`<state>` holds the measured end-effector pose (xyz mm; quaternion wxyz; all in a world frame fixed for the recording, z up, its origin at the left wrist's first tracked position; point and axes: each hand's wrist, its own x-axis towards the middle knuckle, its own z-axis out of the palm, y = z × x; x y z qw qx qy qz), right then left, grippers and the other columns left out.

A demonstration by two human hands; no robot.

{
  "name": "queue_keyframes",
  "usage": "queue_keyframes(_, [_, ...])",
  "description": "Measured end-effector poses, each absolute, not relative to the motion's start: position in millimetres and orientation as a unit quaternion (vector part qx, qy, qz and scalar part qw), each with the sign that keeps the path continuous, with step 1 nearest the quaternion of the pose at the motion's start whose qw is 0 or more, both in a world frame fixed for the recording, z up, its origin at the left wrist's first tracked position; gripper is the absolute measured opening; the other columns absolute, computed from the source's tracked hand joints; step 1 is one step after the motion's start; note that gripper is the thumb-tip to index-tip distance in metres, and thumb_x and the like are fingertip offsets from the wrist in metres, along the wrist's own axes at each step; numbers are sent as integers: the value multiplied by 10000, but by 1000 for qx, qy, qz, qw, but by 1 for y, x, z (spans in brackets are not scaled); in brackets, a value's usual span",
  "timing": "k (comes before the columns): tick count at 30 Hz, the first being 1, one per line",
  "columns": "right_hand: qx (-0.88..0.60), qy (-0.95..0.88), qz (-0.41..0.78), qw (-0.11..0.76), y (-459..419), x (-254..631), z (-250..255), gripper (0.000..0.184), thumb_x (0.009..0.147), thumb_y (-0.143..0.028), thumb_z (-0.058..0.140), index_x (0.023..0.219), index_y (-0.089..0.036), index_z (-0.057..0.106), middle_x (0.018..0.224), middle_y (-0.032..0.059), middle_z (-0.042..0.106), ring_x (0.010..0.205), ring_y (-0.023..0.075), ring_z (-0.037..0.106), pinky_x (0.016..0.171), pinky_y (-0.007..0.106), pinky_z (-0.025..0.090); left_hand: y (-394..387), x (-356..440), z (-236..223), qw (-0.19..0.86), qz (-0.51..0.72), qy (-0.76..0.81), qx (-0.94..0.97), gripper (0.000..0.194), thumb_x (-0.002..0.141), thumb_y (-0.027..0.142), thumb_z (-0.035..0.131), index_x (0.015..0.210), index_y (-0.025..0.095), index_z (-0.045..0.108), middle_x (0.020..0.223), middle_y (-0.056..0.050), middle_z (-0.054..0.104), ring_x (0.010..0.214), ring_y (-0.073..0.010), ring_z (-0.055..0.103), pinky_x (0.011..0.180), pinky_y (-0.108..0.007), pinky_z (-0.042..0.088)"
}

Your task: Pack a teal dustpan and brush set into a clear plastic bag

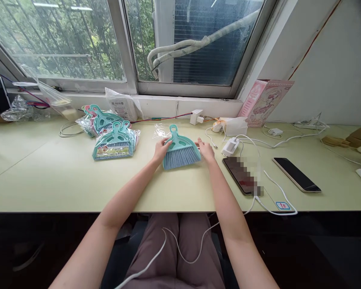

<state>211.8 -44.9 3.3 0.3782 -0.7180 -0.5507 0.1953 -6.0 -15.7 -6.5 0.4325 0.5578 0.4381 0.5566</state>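
Note:
In the head view a mint-green hand brush (182,157) with grey-blue bristles lies on a matching small dustpan (197,155), its looped handle pointing to the window. My left hand (161,150) is closed on the left side of the set, thumb on top by the handle's base. At the right edge my right hand (206,150) has its fingers curled against the dustpan; part of them is hidden. Left of my hands sits a pile of similar brush and dustpan sets (114,140) in clear plastic wrap.
Behind the brush lies a piece of clear film (162,130). To the right are a white charger (230,147), two phones, one a black phone (296,174), and loose white cables. A pink box (264,102) stands by the wall. The table's front edge (174,211) is near my lap.

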Motion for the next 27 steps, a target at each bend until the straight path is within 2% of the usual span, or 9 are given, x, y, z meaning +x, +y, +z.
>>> queue_keyframes(2, [-799,-532,86,265,-48,221,1,362,884,-420,584,1082,-140,702,1242,178,629,1234,319,503,1011,485,366,-7,-14,-12,466,585,459,478,361,676,353,750,977,162,691,924,-74,705,913,-221,645,784,-290,482])
queue_keyframes(4, [-826,-530,47,186,-49,229,-2,367,870,-360,609,1159,-143,672,1333,192,563,1301,339,432,1027,515,341,1,-23,-17,527,569,470,421,337,650,331,769,928,160,685,767,-49,679,753,-193,646,675,-277,490])
queue_keyframes(8, [-794,-581,97,148,-43,234,-6,342,833,-258,646,1168,-201,681,1263,144,616,1246,292,502,953,387,425,4,-33,-19,594,541,444,396,296,615,299,788,839,156,658,608,6,594,538,-136,566,537,-253,455])
queue_keyframes(12, [-752,-625,107,181,-38,233,-7,404,750,-153,711,1152,-177,683,1209,130,645,1195,232,557,953,289,421,1,-31,-14,603,562,374,425,377,616,294,802,942,171,656,792,-22,669,734,-167,642,680,-266,511])
queue_keyframes(16, [-746,-627,140,177,-40,233,-5,392,696,-177,775,1079,-186,695,1030,86,704,1074,224,624,913,311,438,-3,-25,-13,601,570,383,409,367,723,383,741,1033,223,626,939,-36,689,961,-227,649,850,-338,519])
queue_keyframes(18, [-755,-616,150,168,-41,233,-4,342,703,-220,780,1038,-225,709,985,63,708,1043,235,634,918,362,436,-4,-22,-14,592,562,404,413,335,765,415,704,1032,231,619,940,-30,686,984,-236,646,868,-351,518])
queue_keyframes(20, [-764,-607,136,173,-42,234,-3,334,698,-251,792,1024,-239,722,1054,89,688,1096,260,607,921,389,437,-5,-19,-15,584,563,405,422,329,798,437,675,1049,235,609,955,-25,683,996,-235,644,871,-348,520])
queue_keyframes(23, [-757,-616,122,179,-40,236,-4,311,671,-207,804,976,-195,742,1127,144,650,1136,263,581,894,333,456,-4,-16,-15,563,599,401,404,370,832,491,643,1116,262,581,1052,-29,670,1051,-229,630,870,-328,521])
queue_keyframes(27, [-744,-624,157,179,-40,241,-4,310,676,-107,767,981,-157,739,1054,122,694,1024,211,636,834,261,470,1,-21,-16,556,616,398,391,435,821,524,657,1150,263,546,1135,-47,640,1086,-217,617,861,-311,522])
